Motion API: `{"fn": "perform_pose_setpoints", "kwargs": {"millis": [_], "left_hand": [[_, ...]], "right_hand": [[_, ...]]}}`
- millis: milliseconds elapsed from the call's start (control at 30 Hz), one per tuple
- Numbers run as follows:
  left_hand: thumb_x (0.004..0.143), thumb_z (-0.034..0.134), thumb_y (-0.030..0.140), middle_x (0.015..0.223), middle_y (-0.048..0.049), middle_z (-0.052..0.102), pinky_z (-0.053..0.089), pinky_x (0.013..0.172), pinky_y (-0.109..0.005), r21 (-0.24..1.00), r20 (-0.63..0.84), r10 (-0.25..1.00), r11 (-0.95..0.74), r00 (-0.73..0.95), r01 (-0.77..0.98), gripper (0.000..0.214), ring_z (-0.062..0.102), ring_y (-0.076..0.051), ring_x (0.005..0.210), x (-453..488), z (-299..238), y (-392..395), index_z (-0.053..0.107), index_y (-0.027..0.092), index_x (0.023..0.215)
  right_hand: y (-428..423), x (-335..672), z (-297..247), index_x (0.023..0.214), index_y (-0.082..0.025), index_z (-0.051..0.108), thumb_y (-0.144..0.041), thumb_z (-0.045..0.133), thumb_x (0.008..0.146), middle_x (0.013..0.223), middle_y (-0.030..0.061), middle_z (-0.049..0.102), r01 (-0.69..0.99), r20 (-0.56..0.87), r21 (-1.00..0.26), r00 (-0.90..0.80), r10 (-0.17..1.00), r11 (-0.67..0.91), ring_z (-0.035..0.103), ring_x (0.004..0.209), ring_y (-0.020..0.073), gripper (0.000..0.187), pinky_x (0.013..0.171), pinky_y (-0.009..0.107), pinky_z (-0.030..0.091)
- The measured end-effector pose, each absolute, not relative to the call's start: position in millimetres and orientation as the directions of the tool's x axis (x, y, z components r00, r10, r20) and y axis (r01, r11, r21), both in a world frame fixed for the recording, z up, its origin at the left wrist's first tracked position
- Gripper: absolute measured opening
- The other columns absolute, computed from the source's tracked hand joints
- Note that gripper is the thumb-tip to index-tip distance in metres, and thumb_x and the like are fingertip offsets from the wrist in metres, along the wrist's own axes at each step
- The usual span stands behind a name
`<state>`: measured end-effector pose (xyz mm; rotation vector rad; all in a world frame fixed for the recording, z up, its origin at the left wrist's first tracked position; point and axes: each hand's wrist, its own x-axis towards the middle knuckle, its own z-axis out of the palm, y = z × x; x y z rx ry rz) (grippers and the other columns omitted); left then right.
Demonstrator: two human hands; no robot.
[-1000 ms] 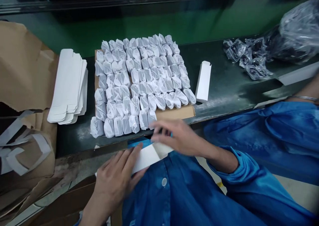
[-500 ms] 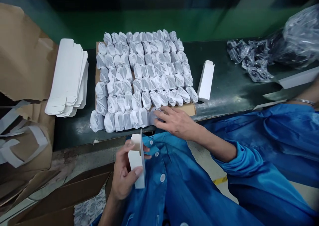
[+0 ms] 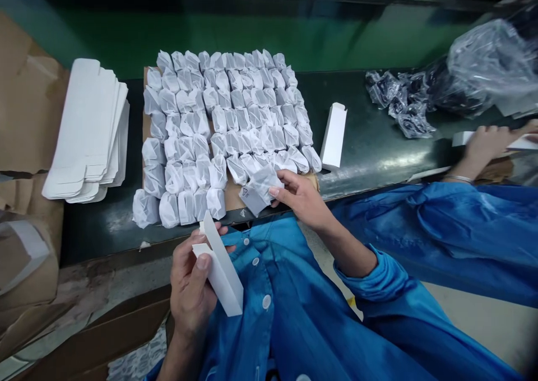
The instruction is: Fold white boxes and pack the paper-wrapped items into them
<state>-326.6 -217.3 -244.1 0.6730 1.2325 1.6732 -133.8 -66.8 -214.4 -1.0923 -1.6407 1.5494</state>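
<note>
My left hand (image 3: 191, 283) grips a small white carton (image 3: 225, 283) over my lap; its upper end is open, with a flap standing up. Just above the near edge of the bench, my right hand (image 3: 300, 196) pinches a paper-wrapped packet (image 3: 258, 190). The packet is wrapped in thin translucent white paper, and small dark print shows at its lower left. What is inside cannot be made out. Behind it, rows of similar wrapped packets (image 3: 239, 117) stand close together on a brown cardboard sheet (image 3: 233, 196).
A stack of flat white cartons (image 3: 84, 129) lies at left, beside brown cardboard (image 3: 33, 101). One formed white carton (image 3: 334, 137) lies right of the rows. Clear plastic bags (image 3: 474, 73) are farther right, near a co-worker's hand (image 3: 490, 145). An open cardboard box (image 3: 96, 347) is below left.
My right hand has lifted a wrapped packet from the front row, exposing cardboard. The carton in my left hand has tilted, and a co-worker's hand has come into view at right.
</note>
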Motion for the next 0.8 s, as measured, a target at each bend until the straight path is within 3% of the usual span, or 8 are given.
{"fn": "perform_pose_setpoints", "kwargs": {"millis": [167,267,367,433,500,633,700,800], "left_hand": [[0.089,0.065,0.029,0.136,-0.0044,0.057,0.064,0.073,-0.034,0.942,-0.043,0.92,-0.092,-0.389,-0.322,0.02,0.067,-0.026,0.113,-322,-251,-212,0.064,0.029,0.109],[0.091,0.06,0.024,0.138,-0.0061,0.054,0.063,0.08,-0.041,0.957,0.105,0.976,-0.15,-0.188,-0.246,0.023,0.066,-0.028,0.114,-318,-252,-210,0.066,0.03,0.113],[0.092,0.059,0.022,0.137,-0.0069,0.055,0.056,0.096,-0.044,0.98,0.197,0.98,-0.197,0.034,-0.001,0.027,0.062,-0.027,0.12,-311,-248,-200,0.069,0.031,0.115],[0.093,0.059,0.024,0.133,-0.0074,0.057,0.051,0.102,-0.04,0.958,0.204,0.978,-0.206,0.03,0.198,0.025,0.059,-0.024,0.124,-304,-248,-189,0.07,0.028,0.115],[0.094,0.058,0.026,0.132,-0.0077,0.057,0.048,0.104,-0.038,0.927,0.232,0.972,-0.206,-0.046,0.313,0.024,0.057,-0.023,0.125,-297,-250,-178,0.071,0.026,0.114],[0.095,0.056,0.029,0.134,-0.0078,0.055,0.046,0.106,-0.039,0.911,0.268,0.957,-0.214,-0.111,0.352,0.023,0.055,-0.023,0.128,-291,-255,-169,0.072,0.024,0.111],[0.096,0.055,0.029,0.137,-0.0088,0.053,0.046,0.106,-0.04,0.92,0.244,0.964,-0.198,-0.101,0.337,0.023,0.053,-0.024,0.13,-292,-254,-170,0.071,0.023,0.11],[0.096,0.055,0.027,0.147,-0.0088,0.047,0.047,0.106,-0.043,0.933,0.238,0.971,-0.221,-0.028,0.285,0.023,0.049,-0.027,0.136,-297,-249,-176,0.071,0.025,0.112]], "right_hand": [[-66,-141,-219,0.113,-0.015,0.06,-0.037,0.064,0.088,0.1,0.0048,0.069,0.12,-0.099,-0.991,-0.416,0.904,-0.054,0.065,0.088,0.0155,0.034,0.077,0.028,0.054],[-68,-148,-222,0.11,-0.015,0.059,-0.038,0.063,0.088,0.102,0.0059,0.07,0.085,-0.073,-0.995,-0.376,0.924,-0.044,0.065,0.091,0.0166,0.033,0.079,0.028,0.053],[-72,-152,-222,0.11,-0.015,0.058,-0.041,0.063,0.088,0.1,0.0057,0.07,0.086,-0.08,-0.995,-0.366,0.927,-0.052,0.066,0.089,0.017,0.034,0.077,0.029,0.054],[-74,-150,-221,0.109,-0.016,0.058,-0.042,0.065,0.087,0.097,0.005,0.07,0.094,-0.078,-0.994,-0.369,0.926,-0.047,0.066,0.086,0.0171,0.035,0.075,0.03,0.056],[-74,-145,-219,0.111,-0.018,0.057,-0.044,0.064,0.088,0.1,0.0047,0.069,0.116,-0.002,-0.993,-0.281,0.96,0.033,0.067,0.086,0.0175,0.035,0.074,0.032,0.058],[-68,-132,-214,0.127,-0.025,0.049,-0.051,0.041,0.101,0.119,0.0075,0.063,0.262,0.239,-0.938,0.014,0.971,0.227,0.068,0.1,0.0206,0.037,0.079,0.037,0.06],[-66,-126,-208,0.126,-0.025,0.049,-0.048,0.04,0.102,0.114,0.0077,0.065,0.289,0.263,-0.921,-0.036,0.964,0.262,0.069,0.1,0.0216,0.035,0.077,0.037,0.062],[-74,-119,-188,0.125,-0.024,0.051,-0.036,0.055,0.098,0.112,0.0074,0.066,0.318,0.378,-0.862,-0.117,0.919,0.395,0.07,0.098,0.0226,0.03,0.078,0.039,0.064]]}}
